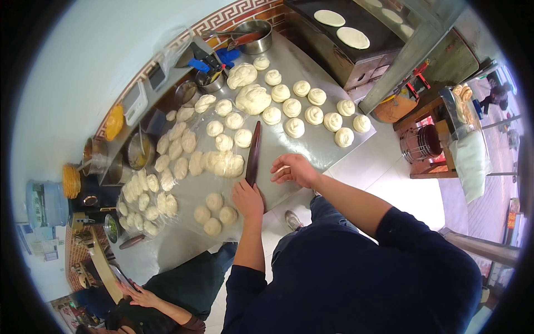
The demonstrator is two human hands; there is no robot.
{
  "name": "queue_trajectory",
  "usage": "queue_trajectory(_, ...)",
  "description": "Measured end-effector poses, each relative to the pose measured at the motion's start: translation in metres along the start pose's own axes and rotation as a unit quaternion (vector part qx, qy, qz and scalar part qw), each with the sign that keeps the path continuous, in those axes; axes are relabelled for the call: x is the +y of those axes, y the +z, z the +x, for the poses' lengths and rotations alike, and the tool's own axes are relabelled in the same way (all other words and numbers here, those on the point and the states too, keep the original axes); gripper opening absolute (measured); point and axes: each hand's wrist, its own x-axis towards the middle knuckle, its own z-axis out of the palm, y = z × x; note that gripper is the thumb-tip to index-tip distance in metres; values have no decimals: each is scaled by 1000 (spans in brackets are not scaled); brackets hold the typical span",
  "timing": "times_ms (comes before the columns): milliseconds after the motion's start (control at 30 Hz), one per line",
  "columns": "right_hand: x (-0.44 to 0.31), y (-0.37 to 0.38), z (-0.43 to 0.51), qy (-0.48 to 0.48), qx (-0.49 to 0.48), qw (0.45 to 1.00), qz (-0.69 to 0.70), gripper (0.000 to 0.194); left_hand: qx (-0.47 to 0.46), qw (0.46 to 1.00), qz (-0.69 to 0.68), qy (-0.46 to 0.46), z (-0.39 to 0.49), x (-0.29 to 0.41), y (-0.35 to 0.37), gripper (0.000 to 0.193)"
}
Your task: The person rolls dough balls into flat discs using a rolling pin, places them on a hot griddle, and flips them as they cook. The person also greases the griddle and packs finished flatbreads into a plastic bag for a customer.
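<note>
A dark wooden rolling pin [253, 152] lies on the metal worktable [275, 144], pointing away from me. My left hand [248, 198] is over its near end with the fingers around it. To the right, above the table's front edge, my right hand [297, 170] is empty, its fingers loosely bent and apart. Coiled dough balls [291, 107] sit in loose rows beyond the pin, beside a large dough lump [253, 99]. Left of the pin, clear plastic film covers a long dough piece [223, 163] and several dough portions [175, 147]. Round dough balls [214, 201] sit nearer me.
Two flat dough rounds [353, 38] lie on a black griddle [308, 12] at the far right. Steel pots [260, 44] and a wall shelf [146, 100] line the back. At the lower left, another person's hand [144, 297] holds a phone [123, 277]. A metal post [400, 67] rises right.
</note>
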Motion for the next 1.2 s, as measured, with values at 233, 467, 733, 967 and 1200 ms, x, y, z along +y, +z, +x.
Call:
queue_trajectory(233, -16, -36, -24, -192, 182, 880, -394, 43, 3, 979, -81, 189, -21, 16, -21, 50)
queue_trajectory(467, 27, -65, 4, -40, 133, 831, -539, 54, -68, 985, -45, 152, 81, 51, 11, 52)
queue_trajectory(733, 32, -33, -32, -208, 309, 742, -557, 36, 106, 964, -73, 231, 39, 49, 9, 44)
queue_trajectory(967, 36, -5, -92, -180, 228, 743, -602, 20, -69, 949, -305, 44, 71, 79, 32, 32)
queue_trajectory(1200, 52, 3, -121, -152, 166, 808, -544, 24, -263, 715, -621, -185, 59, 88, 22, 34)
